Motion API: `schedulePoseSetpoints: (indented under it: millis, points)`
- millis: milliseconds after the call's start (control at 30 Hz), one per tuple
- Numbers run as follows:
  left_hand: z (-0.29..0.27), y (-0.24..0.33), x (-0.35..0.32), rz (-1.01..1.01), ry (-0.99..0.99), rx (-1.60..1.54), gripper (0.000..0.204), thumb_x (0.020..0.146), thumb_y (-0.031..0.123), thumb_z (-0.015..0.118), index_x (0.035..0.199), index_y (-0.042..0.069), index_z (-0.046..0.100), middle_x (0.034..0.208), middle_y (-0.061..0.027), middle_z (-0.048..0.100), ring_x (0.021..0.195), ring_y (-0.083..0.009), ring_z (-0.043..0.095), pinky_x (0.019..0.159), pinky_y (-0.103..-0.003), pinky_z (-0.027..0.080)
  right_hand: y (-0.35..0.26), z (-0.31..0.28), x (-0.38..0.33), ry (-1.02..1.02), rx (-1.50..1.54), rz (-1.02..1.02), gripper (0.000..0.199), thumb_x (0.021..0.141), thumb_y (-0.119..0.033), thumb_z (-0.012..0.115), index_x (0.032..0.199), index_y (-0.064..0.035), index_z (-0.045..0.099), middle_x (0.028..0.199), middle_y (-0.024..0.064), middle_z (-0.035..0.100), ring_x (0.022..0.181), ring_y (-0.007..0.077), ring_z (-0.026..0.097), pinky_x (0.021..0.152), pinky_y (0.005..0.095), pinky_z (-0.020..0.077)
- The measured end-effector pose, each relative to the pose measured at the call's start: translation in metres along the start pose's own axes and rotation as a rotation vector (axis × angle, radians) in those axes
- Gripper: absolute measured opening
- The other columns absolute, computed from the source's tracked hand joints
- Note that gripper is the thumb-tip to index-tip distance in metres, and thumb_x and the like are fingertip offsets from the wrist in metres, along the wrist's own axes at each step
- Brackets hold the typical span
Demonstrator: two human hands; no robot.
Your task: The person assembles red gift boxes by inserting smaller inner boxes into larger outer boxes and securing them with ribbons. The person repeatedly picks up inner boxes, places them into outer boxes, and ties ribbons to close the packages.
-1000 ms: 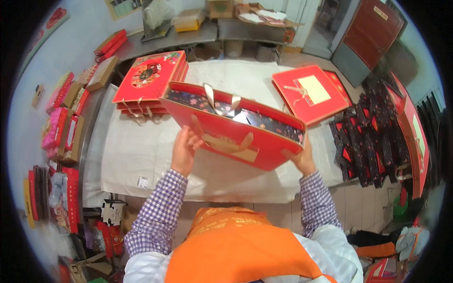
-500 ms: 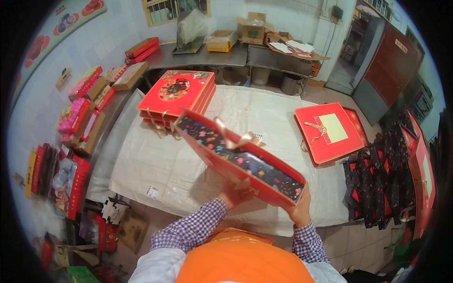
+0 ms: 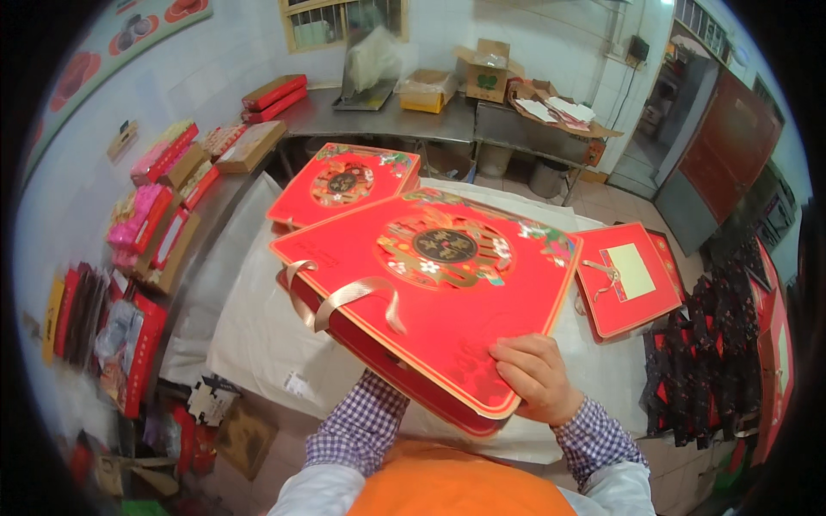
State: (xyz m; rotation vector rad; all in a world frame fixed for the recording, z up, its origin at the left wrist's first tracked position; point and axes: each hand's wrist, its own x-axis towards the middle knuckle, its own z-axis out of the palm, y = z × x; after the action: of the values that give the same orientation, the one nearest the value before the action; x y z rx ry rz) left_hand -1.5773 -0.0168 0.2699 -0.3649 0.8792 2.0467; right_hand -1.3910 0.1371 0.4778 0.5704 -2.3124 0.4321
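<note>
Head view, centre frame: the red gift box hangs tilted over the white table. Right hand clamps its near corner; left hand is hidden beneath, grip unclear. Stiff, light card, best held by edges. Earlier its patterned inside faced up; now the lid does.

Gift box: large, flat, square, bright red with a thin gold edge. The lid face carries a round gold-and-black medallion at its middle and coloured floral sprays at the corners. A beige ribbon handle loops from its left edge. Closed, lid uppermost, held tilted and turned corner-on like a diamond. Position: centre of the frame, its near corner reaching toward the lower middle.
</note>
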Motion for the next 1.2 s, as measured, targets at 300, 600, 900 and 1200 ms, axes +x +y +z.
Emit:
schedulePoseSetpoints:
  millis: [300, 600, 900, 1200]
  points:
    - [-0.074, 0.189, 0.126, 0.236, 0.115, 0.005, 0.062, 0.093, 0.055, 0.045, 0.135, 0.01, 0.046, 0.128, -0.0105, 0.056, 0.114, -0.0279, 0.054, 0.096, -0.044, 0.043, 0.118, 0.194, 0.107, -0.088, -0.093, -0.094, 0.027, 0.082, -0.008, 0.066, 0.107, -0.0073, 0.057, 0.119, 0.0086, 0.064, 0.107, 0.0242, 0.062, 0.092, 0.0388, 0.0478]
    - [-0.135, 0.315, 0.244, 0.362, 0.19, 0.07, 0.059, 0.094, 0.051, 0.045, 0.136, 0.009, 0.045, 0.131, -0.0104, 0.054, 0.117, -0.0274, 0.052, 0.099, -0.044, 0.042, 0.22, 0.355, 0.18, -0.033, -0.094, -0.072, 0.028, 0.082, -0.01, 0.063, 0.11, -0.0094, 0.056, 0.124, 0.0079, 0.061, 0.113, 0.0235, 0.059, 0.1, 0.0407, 0.0452]
    - [-0.142, 0.361, 0.324, 0.437, 0.186, 0.142, 0.056, 0.096, 0.047, 0.045, 0.136, 0.008, 0.044, 0.133, -0.0102, 0.052, 0.12, -0.0268, 0.05, 0.102, -0.044, 0.04, 0.288, 0.426, 0.184, -0.055, -0.109, -0.059, 0.031, 0.084, -0.016, 0.058, 0.113, -0.0099, 0.052, 0.132, 0.0083, 0.054, 0.122, 0.0233, 0.051, 0.106, 0.042, 0.0394]
    - [-0.156, 0.359, 0.319, 0.535, 0.227, 0.155, 0.053, 0.097, 0.043, 0.046, 0.137, 0.007, 0.044, 0.135, -0.01, 0.05, 0.123, -0.0263, 0.048, 0.104, -0.044, 0.039, 0.31, 0.457, 0.153, -0.072, -0.109, -0.031, 0.025, 0.088, -0.016, 0.058, 0.112, -0.0142, 0.052, 0.134, 0.0038, 0.053, 0.125, 0.022, 0.05, 0.105, 0.0413, 0.0419]
